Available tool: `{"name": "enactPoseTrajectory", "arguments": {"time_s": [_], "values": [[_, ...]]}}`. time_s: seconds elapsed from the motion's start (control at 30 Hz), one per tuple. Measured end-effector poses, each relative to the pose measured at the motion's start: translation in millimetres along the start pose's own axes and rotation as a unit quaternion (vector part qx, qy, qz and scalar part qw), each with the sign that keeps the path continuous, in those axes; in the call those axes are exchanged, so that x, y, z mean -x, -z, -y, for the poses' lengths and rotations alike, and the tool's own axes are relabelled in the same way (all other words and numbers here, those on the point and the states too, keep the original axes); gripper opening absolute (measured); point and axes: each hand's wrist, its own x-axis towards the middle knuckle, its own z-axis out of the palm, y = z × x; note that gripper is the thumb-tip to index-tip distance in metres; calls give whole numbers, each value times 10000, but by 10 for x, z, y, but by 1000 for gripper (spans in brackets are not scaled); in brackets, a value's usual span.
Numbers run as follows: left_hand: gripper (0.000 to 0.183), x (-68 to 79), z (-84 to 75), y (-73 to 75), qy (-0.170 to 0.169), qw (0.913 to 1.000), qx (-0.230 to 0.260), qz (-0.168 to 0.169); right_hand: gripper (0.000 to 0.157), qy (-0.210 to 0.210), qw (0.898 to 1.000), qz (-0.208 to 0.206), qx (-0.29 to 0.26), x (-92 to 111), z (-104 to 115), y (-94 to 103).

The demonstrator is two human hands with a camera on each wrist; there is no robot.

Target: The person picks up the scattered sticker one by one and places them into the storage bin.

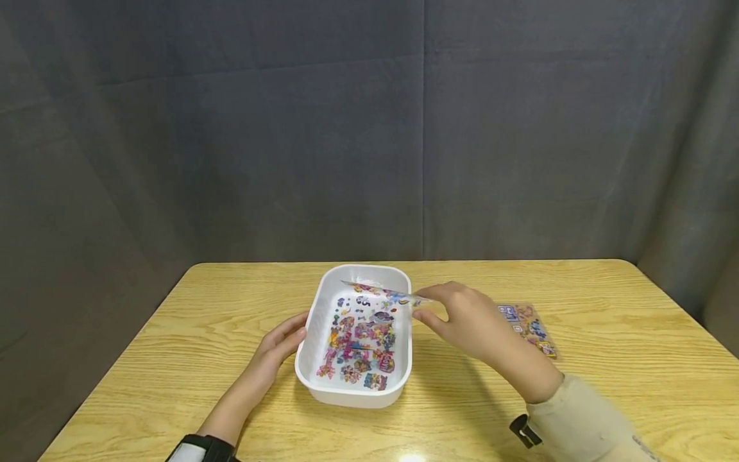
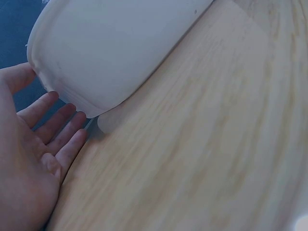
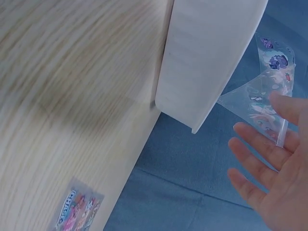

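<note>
One wooden table (image 1: 173, 340), one white tub (image 1: 358, 399), two hands (image 1: 274, 356) (image 1: 470, 321), one raised sticker sheet (image 1: 375, 290), other sheets (image 1: 355, 350) uncountable

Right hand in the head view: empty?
No, the right hand pinches a clear printed sheet by one end.

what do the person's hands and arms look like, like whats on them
Both the left hand and the right hand are bare, without gloves. A black band with a whitish panel circles the left wrist. The right arm wears a beige sleeve, with a small black strap by its cuff. No left sleeve shows.
</note>
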Motion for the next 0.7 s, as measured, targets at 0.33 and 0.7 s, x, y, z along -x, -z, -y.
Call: {"name": "enactPoseTrajectory", "arguments": {"time_s": [0.33,0.7], "values": [[53,-1,-3,-2,-1,10000,29,-11,33,118,9996,213,123,-15,86,-93],[52,5,-9,-3,30,10000,45,-6,30,503,9978,335,255,0,149,-195]]}}
